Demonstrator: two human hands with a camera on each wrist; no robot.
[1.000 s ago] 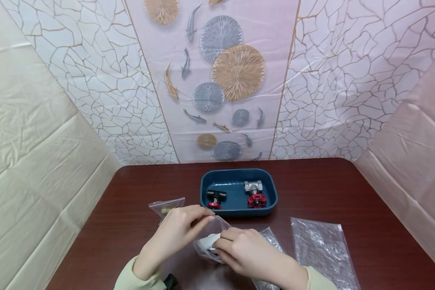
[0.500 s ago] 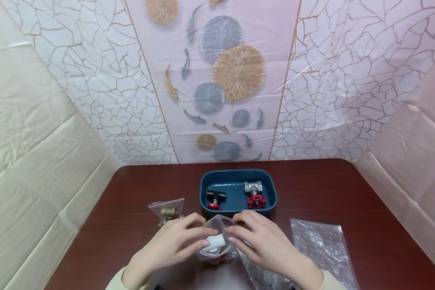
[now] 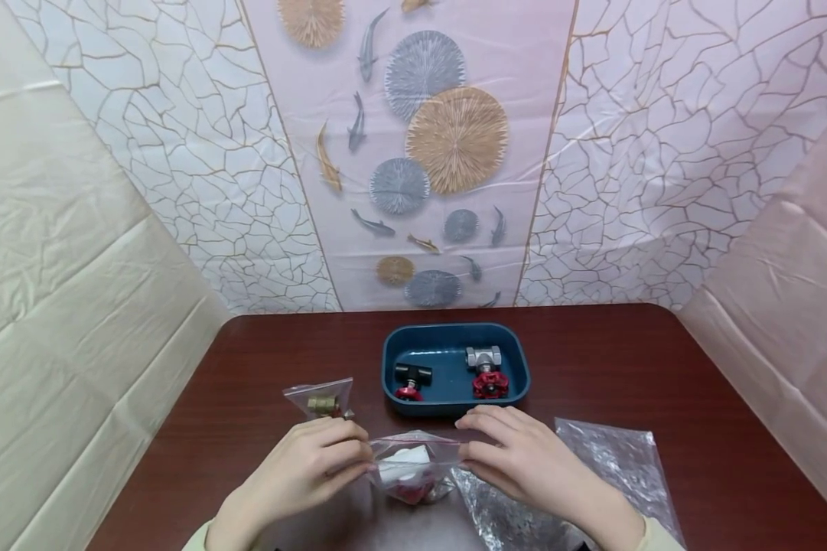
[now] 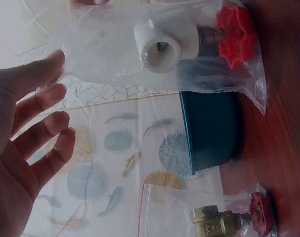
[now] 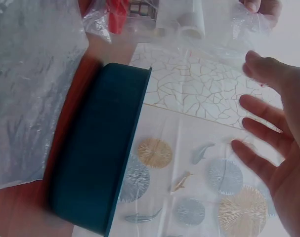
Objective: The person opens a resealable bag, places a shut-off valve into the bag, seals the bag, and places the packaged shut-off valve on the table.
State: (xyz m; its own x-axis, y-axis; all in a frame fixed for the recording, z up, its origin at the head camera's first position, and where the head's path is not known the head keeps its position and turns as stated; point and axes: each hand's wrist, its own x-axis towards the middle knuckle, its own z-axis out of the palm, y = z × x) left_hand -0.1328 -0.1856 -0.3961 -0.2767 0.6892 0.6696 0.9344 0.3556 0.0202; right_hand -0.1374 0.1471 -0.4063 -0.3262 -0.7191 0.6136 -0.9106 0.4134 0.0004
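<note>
My left hand (image 3: pixel 310 463) and right hand (image 3: pixel 526 463) pinch the opposite top corners of a clear zip bag (image 4: pixel 100 44), which hangs upright between them. Inside the bag lies a white valve (image 4: pixel 189 42) with a red handwheel (image 4: pixel 237 37) at the bottom. The bag's mouth is stretched wide between the two hands, its red seal line showing in the head view. In both wrist views thumb and index finger meet at the bag's edge while the other fingers stand apart from it.
Behind the hands sits a blue tray (image 3: pixel 444 375) holding a black valve (image 3: pixel 413 373) and a silver valve (image 3: pixel 483 358), both with red handwheels. Another zip bag with a brass valve (image 4: pixel 214 222) stands at the left. Flat clear plastic bags (image 3: pixel 613 459) lie at the right.
My hands have moved apart, pulling the bag's mouth from bunched to a straight, wide line. The white valve has settled lower in the bag, where its red handwheel shows.
</note>
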